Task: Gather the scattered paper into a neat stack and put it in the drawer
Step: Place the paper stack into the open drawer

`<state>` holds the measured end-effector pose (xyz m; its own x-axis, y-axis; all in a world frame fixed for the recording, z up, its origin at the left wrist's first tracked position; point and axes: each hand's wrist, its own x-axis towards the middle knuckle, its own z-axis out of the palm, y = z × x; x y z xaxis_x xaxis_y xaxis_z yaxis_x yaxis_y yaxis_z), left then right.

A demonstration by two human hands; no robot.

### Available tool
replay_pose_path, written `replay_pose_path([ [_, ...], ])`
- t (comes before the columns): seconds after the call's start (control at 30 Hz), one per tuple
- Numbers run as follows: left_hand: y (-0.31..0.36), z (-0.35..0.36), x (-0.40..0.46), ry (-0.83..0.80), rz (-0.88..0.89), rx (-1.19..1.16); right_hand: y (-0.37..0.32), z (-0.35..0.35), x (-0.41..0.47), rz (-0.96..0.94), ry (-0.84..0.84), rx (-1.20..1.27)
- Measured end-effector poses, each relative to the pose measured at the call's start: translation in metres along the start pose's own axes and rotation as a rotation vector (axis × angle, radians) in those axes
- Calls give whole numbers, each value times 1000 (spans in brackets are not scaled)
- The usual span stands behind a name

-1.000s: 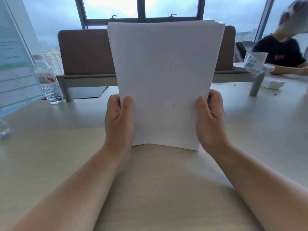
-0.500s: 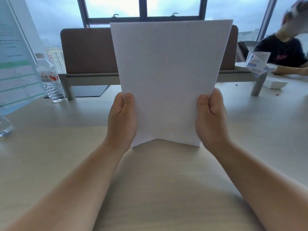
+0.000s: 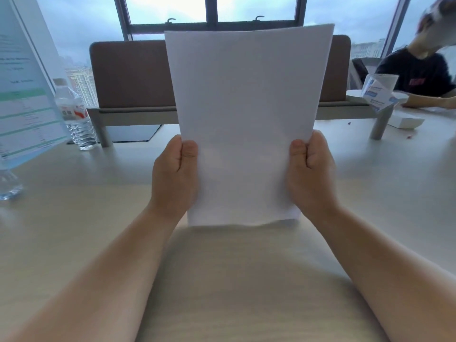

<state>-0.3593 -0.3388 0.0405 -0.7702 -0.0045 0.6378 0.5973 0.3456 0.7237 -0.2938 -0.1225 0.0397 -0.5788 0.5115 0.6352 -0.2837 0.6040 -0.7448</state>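
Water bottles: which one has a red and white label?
The water bottle standing farther back beside the brown desk divider shows it. The other bottle, cut off at the left edge, shows only clear plastic.

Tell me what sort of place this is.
Probably an office: a long desk with a brown divider screen, big windows onto city buildings, and another person seated at the next spot.

- You hold a stack of plain white rectangular paper sheets (image 3: 246,124) upright, its blank face toward you.
- Its side edges look squared; the top edge tilts slightly, higher at the right.
- Its bottom edge sits at the pale wooden tabletop (image 3: 234,280); whether it touches is unclear.
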Motion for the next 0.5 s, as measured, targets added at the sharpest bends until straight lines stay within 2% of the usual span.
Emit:
replay_pose_path([
  [0.27,37,-13,-18,-87,-356,-22,-8,-32,-3,47,-93,-134],
  [0.5,87,-3,-84,-120,-387,31,-11,-107,-35,134,-168,-207],
])
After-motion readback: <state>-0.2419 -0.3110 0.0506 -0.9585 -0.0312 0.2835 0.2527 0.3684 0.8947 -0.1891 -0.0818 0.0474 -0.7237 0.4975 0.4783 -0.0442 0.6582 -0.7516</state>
